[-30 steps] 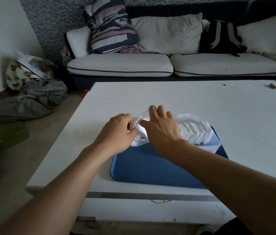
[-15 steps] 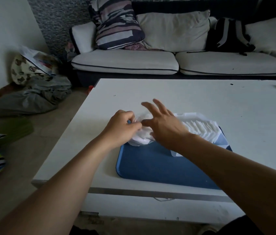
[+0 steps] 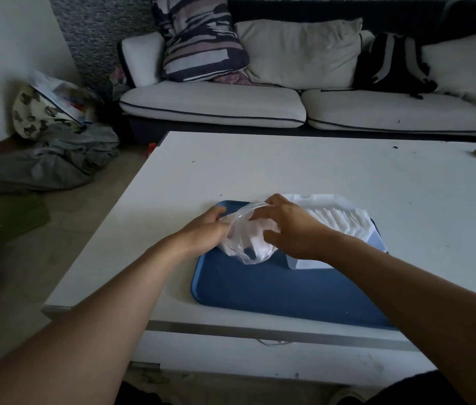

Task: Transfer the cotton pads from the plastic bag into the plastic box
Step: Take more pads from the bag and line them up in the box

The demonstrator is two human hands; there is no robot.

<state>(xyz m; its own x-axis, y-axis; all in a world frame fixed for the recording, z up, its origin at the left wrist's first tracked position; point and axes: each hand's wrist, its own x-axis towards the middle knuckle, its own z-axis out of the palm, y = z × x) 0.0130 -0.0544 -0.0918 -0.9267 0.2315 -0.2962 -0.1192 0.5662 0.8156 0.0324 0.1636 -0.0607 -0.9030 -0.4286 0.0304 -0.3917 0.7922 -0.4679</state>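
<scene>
Plastic bag (image 3: pixel 245 238) lifted, now gripped between both hands.

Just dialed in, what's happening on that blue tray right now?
A person is working a clear plastic bag over the blue tray. The left hand grips the bag's left side while the right hand reaches into its mouth. A row of cotton pads already stands in the plastic box just right of the bag.

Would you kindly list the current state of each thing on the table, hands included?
Plastic bag: crumpled, on the tray, held by both hands.
Plastic box: open, holding a row of cotton pads.
Blue tray: flat on the table.
Left hand: grips the bag.
Right hand: fingers curled on the bag.
</scene>
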